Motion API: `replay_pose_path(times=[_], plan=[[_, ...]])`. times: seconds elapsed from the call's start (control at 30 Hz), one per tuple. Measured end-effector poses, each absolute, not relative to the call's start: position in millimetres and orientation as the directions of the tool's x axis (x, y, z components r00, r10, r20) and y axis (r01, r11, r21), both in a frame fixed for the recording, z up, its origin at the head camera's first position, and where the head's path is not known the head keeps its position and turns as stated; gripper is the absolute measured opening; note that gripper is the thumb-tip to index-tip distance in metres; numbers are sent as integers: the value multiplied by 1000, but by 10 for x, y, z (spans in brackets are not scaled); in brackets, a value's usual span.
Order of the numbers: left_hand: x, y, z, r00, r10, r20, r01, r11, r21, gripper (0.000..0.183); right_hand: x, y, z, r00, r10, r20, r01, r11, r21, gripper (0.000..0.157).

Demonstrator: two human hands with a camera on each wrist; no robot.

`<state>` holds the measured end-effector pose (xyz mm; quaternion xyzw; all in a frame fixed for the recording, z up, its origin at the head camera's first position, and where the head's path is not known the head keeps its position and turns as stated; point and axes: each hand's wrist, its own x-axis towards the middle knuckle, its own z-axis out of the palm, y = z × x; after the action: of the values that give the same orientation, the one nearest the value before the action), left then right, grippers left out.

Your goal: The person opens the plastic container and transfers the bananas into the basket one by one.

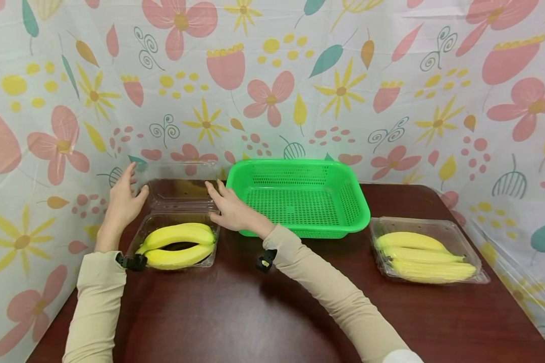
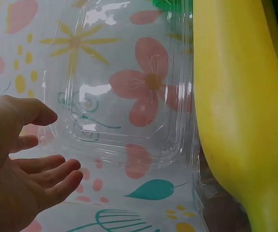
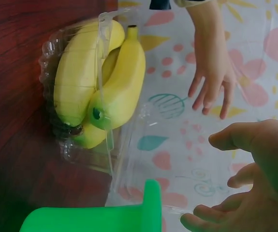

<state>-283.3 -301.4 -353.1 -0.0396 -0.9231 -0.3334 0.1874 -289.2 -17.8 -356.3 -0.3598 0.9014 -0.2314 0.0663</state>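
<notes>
L hand [image 1: 123,202]: raised at lid's L side, fingers spread, loosely bent; we see it holding nothing.
R hand [image 1: 233,207]: btwn lid's R edge & green basket [image 1: 300,230], fingers apart, part-bent, nothing gripped; contact w/ lid we can't tell.
Lid [image 1: 179,190]: clear, raised behind box; hard to make out agst floral backdrop [image 1: 272,138].
Bananas [image 1: 181,233]: in clear box [image 1: 161,220] on table [image 1: 200,317]; yellow, greenish ends; one cut off in L wrist view; R wrist view gives us ≥3.

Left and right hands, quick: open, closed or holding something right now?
Left hand: open, holding nothing, near the clear lid.
Right hand: open, holding nothing, near the lid's opposite side.
</notes>
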Motion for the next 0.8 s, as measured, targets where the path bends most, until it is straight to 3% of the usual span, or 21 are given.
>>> replay_pose_path(times=[0.5, 0.8], plan=[[-2900, -3010, -3582, -946, -36, 323, 175, 781, 600, 63, -2789, -203, -3649, -696, -716, 41, -672, 631, -387, 66], [-2850, -3022, -3653, -946, 59, 320, 232, 811, 537, 39, -2743, -191, -3673, -650, -752, 108, -734, 586, -343, 49]])
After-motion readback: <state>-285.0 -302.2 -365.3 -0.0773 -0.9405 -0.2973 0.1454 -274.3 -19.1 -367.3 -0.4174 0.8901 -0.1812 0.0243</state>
